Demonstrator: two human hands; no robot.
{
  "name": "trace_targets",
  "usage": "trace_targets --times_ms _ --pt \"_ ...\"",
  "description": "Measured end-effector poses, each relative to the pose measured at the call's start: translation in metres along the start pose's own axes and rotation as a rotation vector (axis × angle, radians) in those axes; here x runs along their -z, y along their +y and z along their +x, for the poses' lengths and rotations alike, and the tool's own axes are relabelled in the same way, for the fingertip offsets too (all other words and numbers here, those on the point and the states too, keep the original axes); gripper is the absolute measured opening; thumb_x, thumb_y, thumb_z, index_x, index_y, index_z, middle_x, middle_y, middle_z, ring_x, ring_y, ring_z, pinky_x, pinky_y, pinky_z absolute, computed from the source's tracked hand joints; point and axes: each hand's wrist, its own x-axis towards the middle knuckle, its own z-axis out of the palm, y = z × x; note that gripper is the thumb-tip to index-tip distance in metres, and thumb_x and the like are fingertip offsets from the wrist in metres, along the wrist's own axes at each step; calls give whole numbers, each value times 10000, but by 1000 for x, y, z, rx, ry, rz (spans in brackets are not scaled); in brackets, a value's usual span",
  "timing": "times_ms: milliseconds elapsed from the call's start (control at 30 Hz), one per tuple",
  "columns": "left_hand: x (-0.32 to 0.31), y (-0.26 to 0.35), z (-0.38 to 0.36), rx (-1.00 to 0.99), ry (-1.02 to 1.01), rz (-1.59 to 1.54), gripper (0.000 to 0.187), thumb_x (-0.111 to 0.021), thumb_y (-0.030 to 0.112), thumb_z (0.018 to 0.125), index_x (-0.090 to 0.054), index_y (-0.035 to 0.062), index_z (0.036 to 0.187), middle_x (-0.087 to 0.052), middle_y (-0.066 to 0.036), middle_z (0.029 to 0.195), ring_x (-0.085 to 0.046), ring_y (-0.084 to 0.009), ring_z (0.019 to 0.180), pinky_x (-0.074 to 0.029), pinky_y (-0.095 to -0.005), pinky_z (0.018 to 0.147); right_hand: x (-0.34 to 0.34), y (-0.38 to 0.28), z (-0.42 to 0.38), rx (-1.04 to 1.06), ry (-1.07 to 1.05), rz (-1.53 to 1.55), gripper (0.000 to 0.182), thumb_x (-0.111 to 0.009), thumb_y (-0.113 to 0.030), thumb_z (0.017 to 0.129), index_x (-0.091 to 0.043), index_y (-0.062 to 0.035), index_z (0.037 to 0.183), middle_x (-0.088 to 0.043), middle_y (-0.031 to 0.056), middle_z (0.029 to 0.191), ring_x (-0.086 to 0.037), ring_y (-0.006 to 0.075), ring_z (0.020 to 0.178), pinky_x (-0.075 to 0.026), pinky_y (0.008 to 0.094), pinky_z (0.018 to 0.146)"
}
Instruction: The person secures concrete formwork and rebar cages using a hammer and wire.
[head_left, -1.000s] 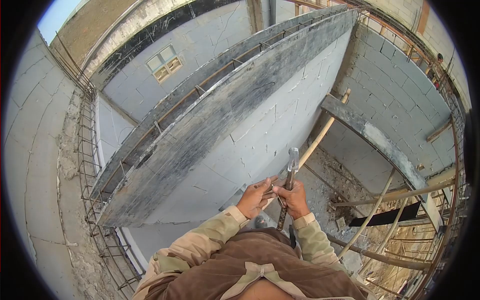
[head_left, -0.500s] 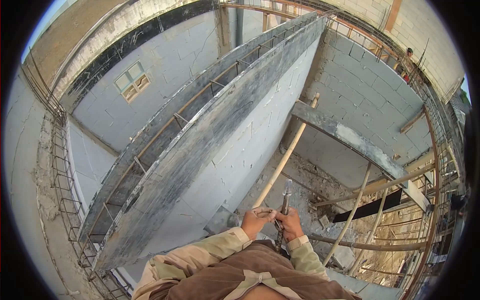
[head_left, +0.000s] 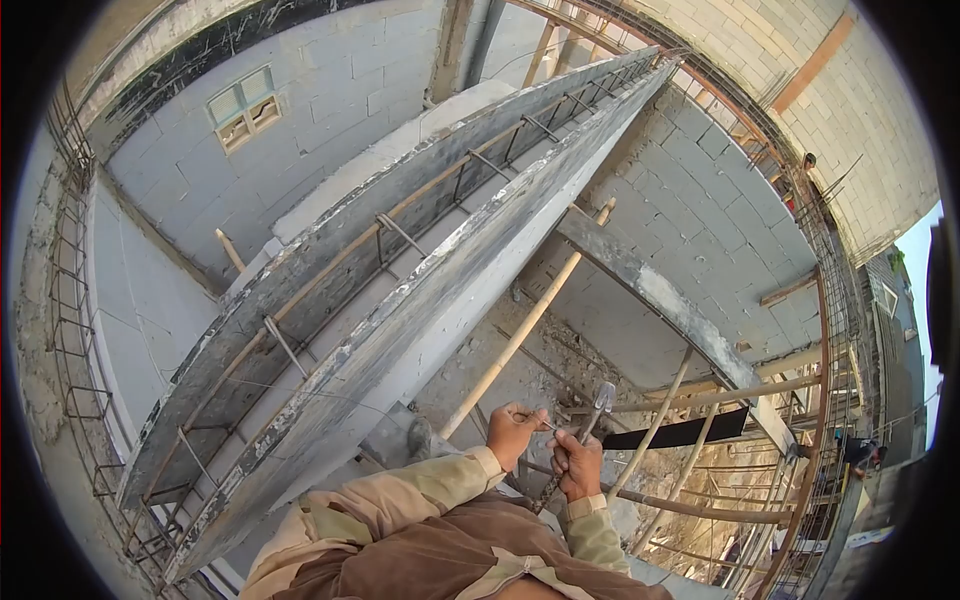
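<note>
Near the bottom centre, my right hand (head_left: pixel 578 466) is closed around a dark metal hand tool (head_left: pixel 602 402), whose shiny end points up past the fingers. Just to its left, my left hand (head_left: pixel 513 434) pinches a thin piece of wire (head_left: pixel 547 424), which runs toward my right hand. The fingertips of both hands are close together. The lower part of the tool hangs below my right hand, partly hidden by it. Left of my hands runs a long formwork trough (head_left: pixel 400 290) with steel bars (head_left: pixel 400 235) inside.
A bamboo pole (head_left: pixel 515 345) slants up behind my hands. A board beam (head_left: pixel 655 290) crosses at the right above more bamboo props (head_left: pixel 665 425). Grey block walls (head_left: pixel 700 190) surround a rubble floor far below. At the far right a person (head_left: pixel 862 452) is partly visible.
The view has shifted, so the trough shows more of its inside. My hands are slightly farther apart, and the tool now leans to the right.
</note>
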Motion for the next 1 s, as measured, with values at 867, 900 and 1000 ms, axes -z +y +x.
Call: trace_targets --times_ms 867,900,1000 --pt "59 154 143 -12 -114 -546 485 -317 213 1086 -285 51 1542 -340 -32 1610 -359 -150 1458 -349 -163 474 -184 -63 162 608 63 -520 140 -712 -118 849 -721 20 872 -632 22 669 -520 111 611 -428 300 581" --pt "59 156 142 -17 -113 -557 485 -317 213 1086 -285 51 1542 -340 -32 1610 -359 -150 1458 -349 -163 474 -186 -62 165 583 47 -509 132 -712 -113 850 -722 18 867 -617 12 657 -517 109 595 -420 296 563" --pt "63 156 140 33 -167 -604 482 -353 221 1081 -304 52 1529 -297 -14 1628 -323 -197 1478 -372 -154 475 -182 -52 183 508 -46 -450 97 -701 -83 887 -693 12 869 -528 -29 607 -430 57 476 -328 249 443"
